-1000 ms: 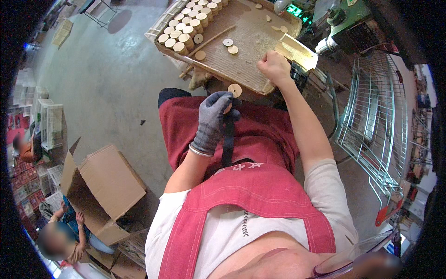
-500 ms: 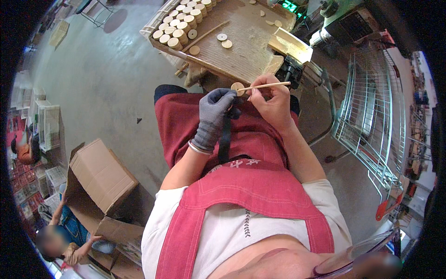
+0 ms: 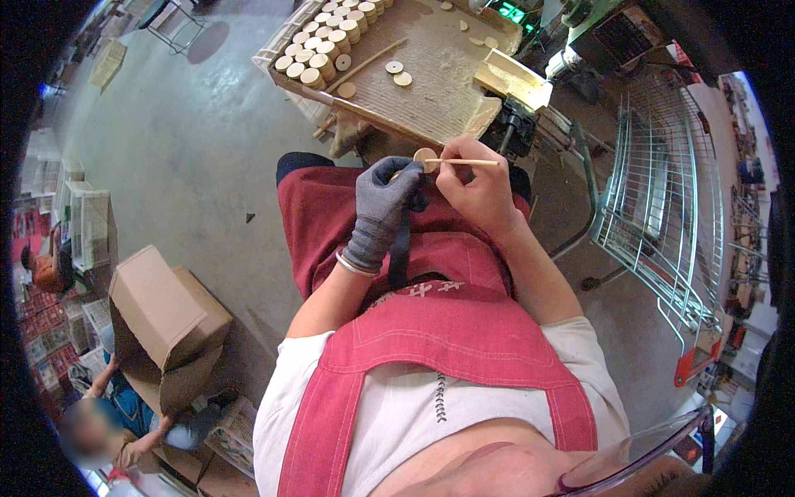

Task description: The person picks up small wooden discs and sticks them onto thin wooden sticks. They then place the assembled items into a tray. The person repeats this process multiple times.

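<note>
My left hand point(image 3: 383, 199), in a grey glove, pinches a small round wooden disc point(image 3: 426, 157) above my lap. My right hand point(image 3: 474, 184) is bare and grips a thin wooden stick point(image 3: 479, 162), whose tip touches the disc. Both hands meet just in front of the wooden work board point(image 3: 439, 91). On that board lie rows of stacked wooden discs point(image 3: 327, 37) at the far left and a few loose discs point(image 3: 396, 73) in the middle. I wear a red apron point(image 3: 431, 331).
A wire rack point(image 3: 662, 215) stands to my right. A wooden block point(image 3: 513, 79) sits at the board's right end beside a machine point(image 3: 580, 41). An open cardboard box point(image 3: 161, 323) lies on the concrete floor at left, with another person point(image 3: 108, 422) crouched near it.
My right hand has come back from the board with a stick and joined my left hand at the disc. The view has shifted slightly down and left.
</note>
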`<action>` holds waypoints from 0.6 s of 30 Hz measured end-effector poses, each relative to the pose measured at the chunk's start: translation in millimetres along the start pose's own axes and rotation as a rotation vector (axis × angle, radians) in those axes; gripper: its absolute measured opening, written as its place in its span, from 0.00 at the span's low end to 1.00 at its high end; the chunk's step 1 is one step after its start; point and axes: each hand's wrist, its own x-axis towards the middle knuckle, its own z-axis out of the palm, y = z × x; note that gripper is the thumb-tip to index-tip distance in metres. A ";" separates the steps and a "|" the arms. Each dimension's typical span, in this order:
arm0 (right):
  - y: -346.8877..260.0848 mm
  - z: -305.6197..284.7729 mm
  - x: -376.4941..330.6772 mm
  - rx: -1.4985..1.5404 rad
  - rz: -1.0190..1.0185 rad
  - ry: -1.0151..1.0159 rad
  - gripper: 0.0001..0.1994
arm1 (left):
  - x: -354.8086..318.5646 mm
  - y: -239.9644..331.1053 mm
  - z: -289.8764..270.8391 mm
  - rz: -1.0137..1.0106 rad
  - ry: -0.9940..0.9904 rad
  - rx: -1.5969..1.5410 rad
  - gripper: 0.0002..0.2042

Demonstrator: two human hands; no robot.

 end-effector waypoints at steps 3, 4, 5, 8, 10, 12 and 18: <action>-0.1 -0.1 -0.3 -0.029 -0.093 0.026 0.05 | -2.1 3.2 2.8 0.017 -0.007 -0.028 0.10; -0.1 -0.3 0.1 -0.026 -0.114 0.025 0.05 | -2.6 3.5 3.5 0.025 -0.013 -0.048 0.11; -0.2 -0.5 0.2 -0.023 -0.134 0.024 0.05 | -2.7 2.5 3.0 0.011 -0.019 -0.059 0.11; 0.9 0.0 -1.3 -0.032 -0.086 0.023 0.05 | -1.7 -2.4 -0.7 -0.010 -0.035 -0.084 0.12; 6.2 0.1 1.8 -0.052 -0.212 0.029 0.07 | 0.1 -3.8 -2.2 0.005 -0.047 -0.091 0.12; 6.7 1.2 2.4 -0.055 -0.243 0.027 0.09 | 0.2 -1.6 -1.6 0.010 -0.032 -0.072 0.12; 27.8 15.6 -22.1 0.563 0.418 -0.057 0.14 | -1.3 1.8 -1.5 0.005 -0.030 -0.067 0.12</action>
